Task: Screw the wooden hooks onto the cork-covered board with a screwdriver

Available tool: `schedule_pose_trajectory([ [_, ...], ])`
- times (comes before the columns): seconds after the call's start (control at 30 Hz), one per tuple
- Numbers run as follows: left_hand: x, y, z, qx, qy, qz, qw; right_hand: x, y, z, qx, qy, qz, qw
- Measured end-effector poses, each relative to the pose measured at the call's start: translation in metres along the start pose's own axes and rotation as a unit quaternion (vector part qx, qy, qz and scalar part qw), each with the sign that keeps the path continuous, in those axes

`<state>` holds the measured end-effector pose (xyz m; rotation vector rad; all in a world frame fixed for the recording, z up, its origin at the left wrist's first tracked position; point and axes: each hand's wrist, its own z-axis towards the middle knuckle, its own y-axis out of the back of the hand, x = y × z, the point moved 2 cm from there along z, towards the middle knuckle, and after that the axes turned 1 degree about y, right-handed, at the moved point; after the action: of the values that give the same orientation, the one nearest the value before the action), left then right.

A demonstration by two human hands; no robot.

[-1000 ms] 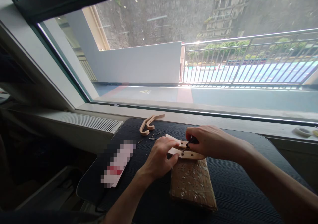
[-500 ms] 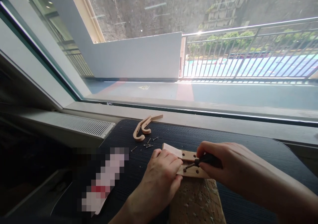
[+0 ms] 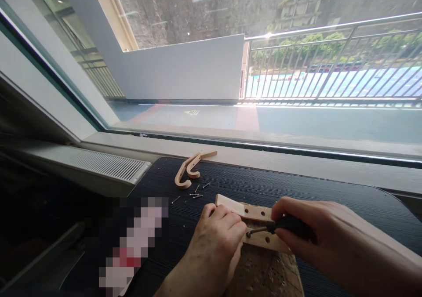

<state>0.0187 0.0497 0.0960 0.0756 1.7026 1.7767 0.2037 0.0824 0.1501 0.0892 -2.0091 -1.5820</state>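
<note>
1. Pale wooden piece (image 3: 255, 210) with drilled holes lies on a brown board (image 3: 263, 275) at the near edge of the dark counter (image 3: 296, 187). One end sticks out past the board toward the window.
2. Left hand (image 3: 214, 244): fingers curled down over the left part of the wooden piece, pinning it to the board. The thumb is hidden.
3. Right hand (image 3: 316, 240): closed around the black handle of a screwdriver (image 3: 290, 226). The shaft points left, and its tip meets the wooden piece just beside the left fingertips.
4. So the wooden piece sits between the two hands, touched by the left hand directly and by the right only through the tool.
5. Count: one wooden piece under the hands, one screwdriver, one board.
6. Two curved wooden hooks (image 3: 187, 172) lie together farther back on the counter, well apart from the hands.
7. About five loose screws (image 3: 196, 192) are scattered between the hooks and the left hand; they are too small for a sure count.
8. One blurred-out object (image 3: 132, 248), white and red, lies on the counter to the left of the left hand.
9. One vent grille (image 3: 99, 165) runs along the sill at the left, under the window (image 3: 211, 68).
</note>
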Motion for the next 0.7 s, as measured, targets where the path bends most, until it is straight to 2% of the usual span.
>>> schedule_pose_trajectory([
  [0.2,-0.002,0.0,0.001,-0.085,-0.011,0.012,0.996,0.003,-0.001,-0.005,-0.016,0.025,0.008,1.0],
  [0.3,-0.003,-0.004,0.005,-0.077,-0.025,0.024,0.996,0.006,-0.002,-0.01,-0.031,0.041,0.006,0.999],
  [0.53,-0.007,-0.006,0.002,-0.082,-0.013,0.03,0.996,0.01,-0.007,-0.014,-0.055,0.057,0.011,0.997],
  [0.7,-0.01,0.003,0.008,-0.028,-0.042,0.053,0.997,0.012,-0.011,-0.013,-0.076,0.054,0.005,0.996],
])
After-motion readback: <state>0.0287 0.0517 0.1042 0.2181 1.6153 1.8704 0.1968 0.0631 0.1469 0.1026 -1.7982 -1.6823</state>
